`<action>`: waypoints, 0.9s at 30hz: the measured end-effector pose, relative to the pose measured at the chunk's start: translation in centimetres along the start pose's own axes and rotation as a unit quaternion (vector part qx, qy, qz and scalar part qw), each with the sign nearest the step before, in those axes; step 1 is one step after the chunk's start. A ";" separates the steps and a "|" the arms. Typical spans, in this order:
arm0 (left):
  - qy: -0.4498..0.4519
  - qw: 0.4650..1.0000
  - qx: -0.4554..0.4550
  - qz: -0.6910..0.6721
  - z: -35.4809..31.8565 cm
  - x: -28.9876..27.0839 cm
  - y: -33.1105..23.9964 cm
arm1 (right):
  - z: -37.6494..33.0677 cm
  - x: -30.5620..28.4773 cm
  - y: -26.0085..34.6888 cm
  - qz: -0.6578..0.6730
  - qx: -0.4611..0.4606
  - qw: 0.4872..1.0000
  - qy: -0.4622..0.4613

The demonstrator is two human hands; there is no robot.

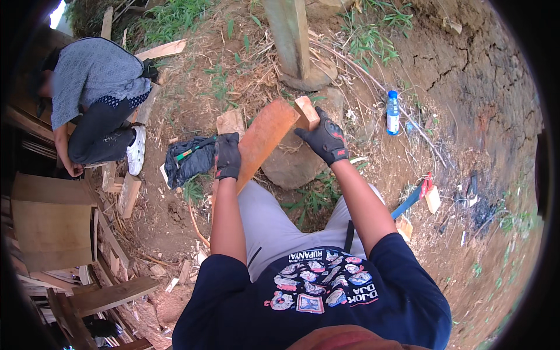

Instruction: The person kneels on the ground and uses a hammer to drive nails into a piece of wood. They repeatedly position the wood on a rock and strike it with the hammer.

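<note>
1. Plank (pixel 263 140) sits over the lap and a rock (pixel 291 166), long axis running lower-left to upper-right.
2. Left hand (pixel 227 156), gloved, wraps its lower edge.
3. Right hand (pixel 326 140) sits on the small block (pixel 307 112) at the plank's top end; can't tell if clamped.

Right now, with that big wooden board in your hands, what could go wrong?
1. The reddish board leans on a rounded stone; it might slip off, since only the left hand has a grip on its edge.
2. The right hand sits at the small wood block on top, where fingers could get pinched.
3. Another person crouches close by, so flying or falling wood might reach them.
</note>
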State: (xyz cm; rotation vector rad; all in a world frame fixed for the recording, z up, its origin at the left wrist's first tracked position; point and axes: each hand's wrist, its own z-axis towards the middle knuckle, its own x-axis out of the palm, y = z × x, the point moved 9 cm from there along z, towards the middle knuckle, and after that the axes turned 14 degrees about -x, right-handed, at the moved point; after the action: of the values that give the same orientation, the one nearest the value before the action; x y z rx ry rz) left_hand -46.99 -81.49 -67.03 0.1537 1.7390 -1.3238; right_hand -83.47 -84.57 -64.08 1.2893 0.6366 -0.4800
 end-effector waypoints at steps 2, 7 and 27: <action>-0.020 0.998 0.034 0.044 0.9 0.4 0.6 | 1.3 1.3 -0.6 0.032 -0.013 0.999 0.024; -0.103 0.994 -0.009 -0.028 3.3 -3.3 4.6 | 2.9 0.0 0.9 0.004 -0.105 0.993 -0.056; -0.113 0.989 -0.087 -0.032 7.2 0.8 1.1 | 14.9 5.9 0.7 -0.002 -0.141 0.990 0.005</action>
State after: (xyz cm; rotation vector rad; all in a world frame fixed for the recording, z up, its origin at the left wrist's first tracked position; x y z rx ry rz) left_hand -42.63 -87.16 -68.40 -0.1461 1.6663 -1.1791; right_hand -76.16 -98.80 -65.30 1.0235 0.6906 -0.3720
